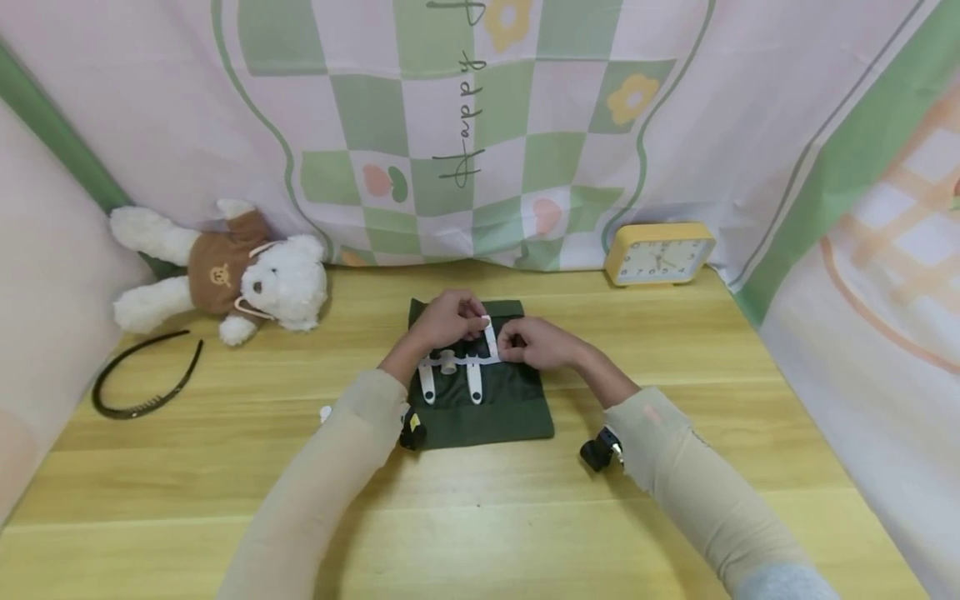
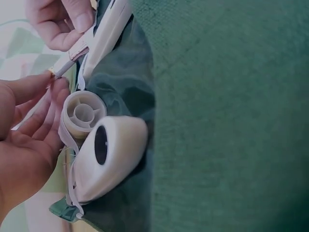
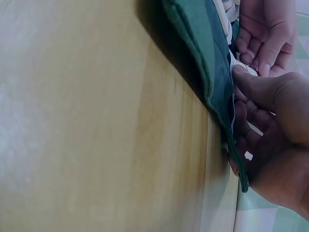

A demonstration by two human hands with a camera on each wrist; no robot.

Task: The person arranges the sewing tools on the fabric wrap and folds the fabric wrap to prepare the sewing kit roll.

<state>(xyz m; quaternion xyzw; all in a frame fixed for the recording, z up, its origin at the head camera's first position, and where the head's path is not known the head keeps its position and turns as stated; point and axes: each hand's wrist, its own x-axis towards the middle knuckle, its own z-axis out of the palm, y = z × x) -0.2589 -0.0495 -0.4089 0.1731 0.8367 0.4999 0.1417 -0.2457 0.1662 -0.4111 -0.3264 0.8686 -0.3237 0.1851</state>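
A dark green cloth organizer point(image 1: 487, 425) lies unfolded on the table. A white elastic band point(image 1: 459, 362) runs across it and holds a pale spool point(image 2: 84, 112) and two white tapered tools point(image 1: 475, 385) with dark round spots near their ends. My left hand point(image 1: 447, 321) pinches the upper end of a slim white stick-like item point(image 1: 490, 335), whose lower end is at the band. Across from it, my right hand point(image 1: 546, 343) pinches the band near the organizer's right edge, its thumb point(image 3: 246, 82) along the white strip. The slim item's exact kind is unclear.
On the wooden table point(image 1: 480, 533), a white plush dog point(image 1: 281, 279) in brown and a black headband point(image 1: 142, 410) lie at left. A yellow clock point(image 1: 660, 252) stands back right. A small white object point(image 1: 325, 413) shows beside the left sleeve. Patterned curtains point(image 1: 367, 117) border the table.
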